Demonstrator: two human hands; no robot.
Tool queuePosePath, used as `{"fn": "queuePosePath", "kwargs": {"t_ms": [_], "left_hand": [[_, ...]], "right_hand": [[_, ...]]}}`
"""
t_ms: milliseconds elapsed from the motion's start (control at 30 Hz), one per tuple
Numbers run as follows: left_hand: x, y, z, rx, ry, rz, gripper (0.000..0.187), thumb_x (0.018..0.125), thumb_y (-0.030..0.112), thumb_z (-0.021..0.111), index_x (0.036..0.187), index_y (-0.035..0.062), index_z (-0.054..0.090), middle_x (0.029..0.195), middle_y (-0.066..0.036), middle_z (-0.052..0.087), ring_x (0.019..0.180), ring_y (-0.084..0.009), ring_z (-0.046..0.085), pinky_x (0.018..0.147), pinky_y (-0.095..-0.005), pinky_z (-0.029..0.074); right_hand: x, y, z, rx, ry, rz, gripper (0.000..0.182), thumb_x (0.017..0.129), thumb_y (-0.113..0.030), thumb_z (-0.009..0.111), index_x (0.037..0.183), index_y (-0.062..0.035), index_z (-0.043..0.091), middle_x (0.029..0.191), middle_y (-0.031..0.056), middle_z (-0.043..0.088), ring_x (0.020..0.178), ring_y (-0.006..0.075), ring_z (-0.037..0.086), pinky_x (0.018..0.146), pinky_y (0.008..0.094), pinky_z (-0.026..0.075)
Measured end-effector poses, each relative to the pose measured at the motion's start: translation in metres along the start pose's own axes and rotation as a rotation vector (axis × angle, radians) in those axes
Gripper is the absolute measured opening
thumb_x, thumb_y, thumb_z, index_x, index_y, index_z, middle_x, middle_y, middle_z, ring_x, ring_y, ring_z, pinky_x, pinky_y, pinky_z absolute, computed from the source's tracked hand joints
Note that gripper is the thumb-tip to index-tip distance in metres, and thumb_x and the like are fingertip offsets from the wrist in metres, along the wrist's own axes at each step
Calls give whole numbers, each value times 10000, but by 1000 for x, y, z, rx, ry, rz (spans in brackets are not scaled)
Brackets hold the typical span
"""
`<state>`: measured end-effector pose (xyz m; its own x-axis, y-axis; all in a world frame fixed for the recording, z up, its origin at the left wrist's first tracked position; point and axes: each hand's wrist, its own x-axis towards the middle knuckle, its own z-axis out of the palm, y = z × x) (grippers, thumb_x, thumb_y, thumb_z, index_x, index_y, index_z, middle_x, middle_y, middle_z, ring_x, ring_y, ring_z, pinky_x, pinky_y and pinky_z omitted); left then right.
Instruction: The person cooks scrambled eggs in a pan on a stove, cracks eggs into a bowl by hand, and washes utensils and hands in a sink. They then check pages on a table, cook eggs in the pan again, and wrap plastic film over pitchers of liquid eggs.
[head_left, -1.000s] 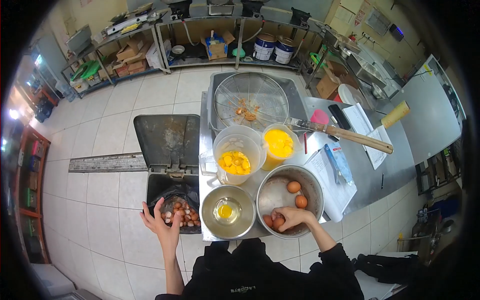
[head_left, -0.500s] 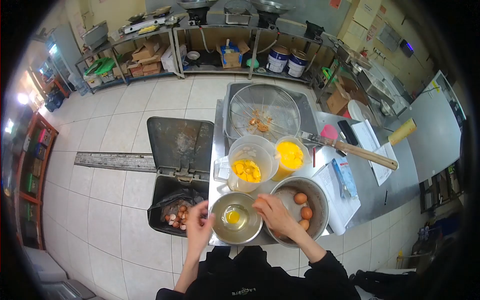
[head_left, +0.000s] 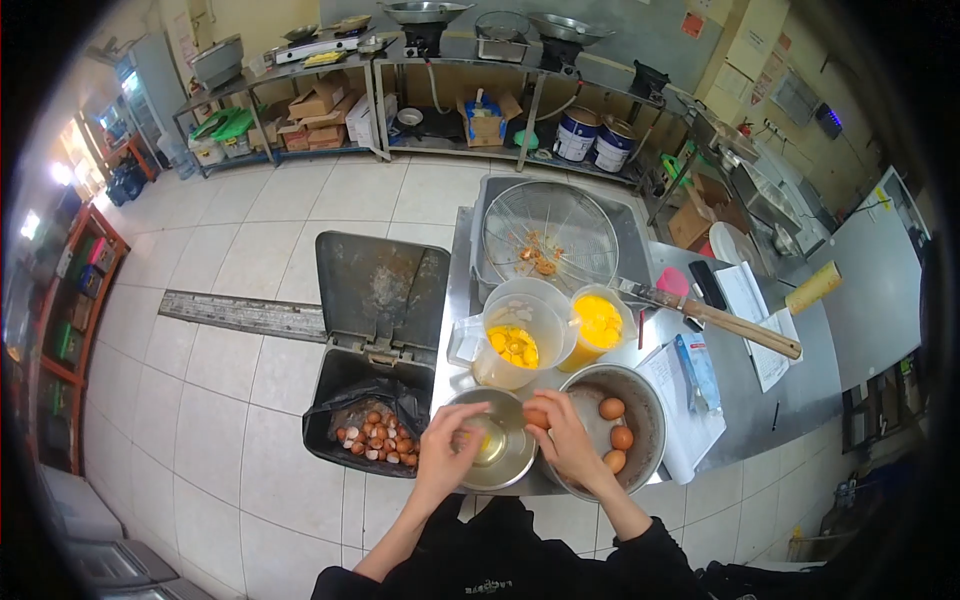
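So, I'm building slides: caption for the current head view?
Brown oval egg in the right hand's grip, near a round silver metal bowl.

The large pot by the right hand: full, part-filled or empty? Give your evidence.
Part-filled: three brown eggs lie in the pot, with bare bottom visible beside them.

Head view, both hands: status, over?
Right hand: holding brown oval egg. Left hand: curled over round silver metal bowl. In the way: left hand, partly hiding yellow yolk.
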<state>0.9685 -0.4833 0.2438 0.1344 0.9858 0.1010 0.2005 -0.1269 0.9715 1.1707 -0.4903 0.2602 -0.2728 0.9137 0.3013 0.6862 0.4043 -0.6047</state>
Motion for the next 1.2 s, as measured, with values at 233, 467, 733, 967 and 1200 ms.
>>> {"fn": "queuePosePath", "kwargs": {"t_ms": [233,467,733,967,1200], "left_hand": [[4,20,11,-135,-137,63,388,714,24,684,1086,51,581,947,-70,582,738,-106,611,664,-222,521],[-5,3,6,74,-193,-26,341,694,0,671,1022,25,581,963,-90,622,728,-135,626,666,-242,528],[-7,-35,-2,-40,-207,-77,378,683,-4,630,1040,20,509,1045,-96,584,889,-135,570,726,-256,486],[-15,-7,-2,159,-82,-21,460,635,83,693,985,55,395,867,-55,468,866,-154,501,731,-293,441],[-23,-64,-63,822,455,-123,503,620,250,771,983,94,461,1249,-240,280,1201,-394,213,940,-493,236]], "right_hand": [[8,-20,1,1092,-243,531,382,878,-166,522,1231,-51,434,1012,56,576,852,116,554,735,257,458],[2,-20,23,309,-237,64,492,791,-78,532,1257,-36,379,1092,164,491,963,297,534,820,339,441],[-11,1,46,88,-246,-22,621,722,-35,569,1303,-123,368,1104,175,445,1013,357,487,865,390,412],[-14,-33,18,20,-11,72,642,653,-173,715,1247,-152,472,980,80,559,999,263,499,846,368,389],[-70,87,-2,-146,-734,354,366,627,-181,708,976,-168,597,869,122,583,852,312,560,734,378,451]]}}
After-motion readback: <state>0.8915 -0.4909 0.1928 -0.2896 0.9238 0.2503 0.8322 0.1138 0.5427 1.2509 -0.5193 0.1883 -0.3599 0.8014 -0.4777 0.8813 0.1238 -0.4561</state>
